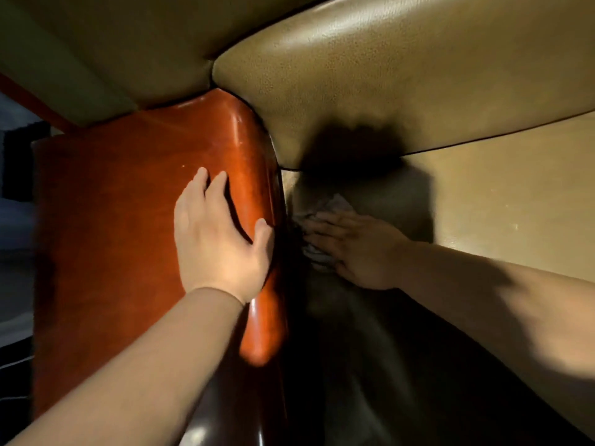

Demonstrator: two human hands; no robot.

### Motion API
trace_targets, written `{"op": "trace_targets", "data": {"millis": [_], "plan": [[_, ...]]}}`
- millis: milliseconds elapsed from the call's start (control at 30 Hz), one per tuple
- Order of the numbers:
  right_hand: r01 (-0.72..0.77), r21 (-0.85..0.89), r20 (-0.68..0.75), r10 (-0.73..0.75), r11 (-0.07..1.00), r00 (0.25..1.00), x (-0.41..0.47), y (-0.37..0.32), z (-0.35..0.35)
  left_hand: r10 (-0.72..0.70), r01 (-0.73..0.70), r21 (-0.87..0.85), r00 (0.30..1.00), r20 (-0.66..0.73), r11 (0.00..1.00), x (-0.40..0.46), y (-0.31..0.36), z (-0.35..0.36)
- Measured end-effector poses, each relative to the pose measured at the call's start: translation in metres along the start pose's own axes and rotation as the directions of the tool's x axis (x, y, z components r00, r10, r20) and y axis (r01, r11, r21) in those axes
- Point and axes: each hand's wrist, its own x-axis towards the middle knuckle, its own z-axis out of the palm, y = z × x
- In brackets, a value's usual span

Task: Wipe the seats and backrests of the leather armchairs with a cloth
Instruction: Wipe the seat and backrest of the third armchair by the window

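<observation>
- Glossy reddish-brown wooden armrest (154,220), rounded at its edge, bears the left hand (215,243), lying flat with relaxed fingers.
- Right of the armrest, the right hand (357,249) presses a crumpled pale cloth (335,207) with straight fingers onto the tan, grained leather seat (515,194).
- Backrest (402,59) curves above.

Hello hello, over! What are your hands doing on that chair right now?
Left hand flat on the wooden armrest. Right hand presses the cloth on the seat, by the armrest. Nothing blocking.
</observation>
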Motion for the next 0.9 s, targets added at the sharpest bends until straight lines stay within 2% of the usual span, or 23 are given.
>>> {"op": "trace_targets", "data": {"millis": [67,100,167,200,233,300,367,433,500,567,633,700,800,867,900], "plan": [[-0.108,-0.035,-0.086,0.105,0.993,0.991,-0.001,0.024,-0.007,0.006,-0.006,0.009,1.0,-0.02,1.0,0.0,0.002,0.002],[-0.222,-0.009,-0.121,0.219,0.975,0.968,0.01,0.034,-0.015,0.006,-0.005,0.008,1.0,-0.028,1.0,-0.001,0.002,0.003],[-0.438,0.022,-0.145,0.437,0.898,0.888,0.036,0.035,-0.023,0.001,-0.001,-0.006,1.0,-0.026,1.0,-0.002,0.003,0.003],[-0.502,0.041,-0.151,0.502,0.864,0.852,0.049,0.025,-0.021,0.003,-0.003,-0.008,1.0,-0.023,1.0,-0.001,0.003,0.003],[-0.514,0.036,-0.107,0.515,0.857,0.851,0.057,0.008,-0.018,0.004,-0.004,-0.007,1.0,-0.021,1.0,-0.001,0.003,0.003],[-0.363,-0.054,0.047,0.366,0.93,0.93,0.053,-0.026,-0.012,0.0,0.0,-0.007,1.0,-0.02,1.0,-0.002,0.004,0.001],[-0.111,-0.05,-0.02,0.11,0.993,0.994,0.026,-0.042,-0.001,0.008,-0.008,0.005,1.0,-0.017,1.0,-0.001,0.006,0.002],[0.026,-0.047,-0.077,-0.029,0.999,0.997,0.0,-0.036,0.002,0.004,-0.004,0.012,1.0,-0.018,1.0,-0.002,0.007,0.002],[0.024,-0.132,-0.042,-0.03,0.991,0.999,0.001,-0.015,0.007,0.0,0.001,0.016,1.0,-0.026,1.0,-0.002,0.006,0.003],[-0.156,-0.094,-0.095,0.147,0.983,0.985,0.029,0.003,-0.002,0.009,-0.009,0.019,0.999,-0.038,1.0,-0.002,0.002,0.004],[-0.345,-0.001,-0.157,0.341,0.939,0.927,0.07,0.006,-0.012,0.012,-0.012,0.011,0.999,-0.039,1.0,-0.002,0.001,0.005],[-0.391,0.025,-0.141,0.39,0.92,0.91,0.097,0.0,-0.006,0.02,-0.019,0.013,0.999,-0.037,1.0,-0.001,0.0,0.006],[-0.245,0.063,-0.116,0.251,0.967,0.961,0.068,-0.022,0.012,0.023,-0.023,0.003,0.999,-0.025,1.0,-0.001,-0.001,0.005],[-0.045,0.043,-0.189,0.053,0.998,0.981,0.017,-0.032,0.024,0.025,-0.025,-0.001,0.999,-0.024,1.0,-0.002,0.0,0.004],[0.051,-0.013,-0.161,-0.052,0.999,0.986,-0.009,-0.034,0.026,0.028,-0.028,0.0,0.999,-0.025,1.0,-0.002,0.0,0.004]]}}
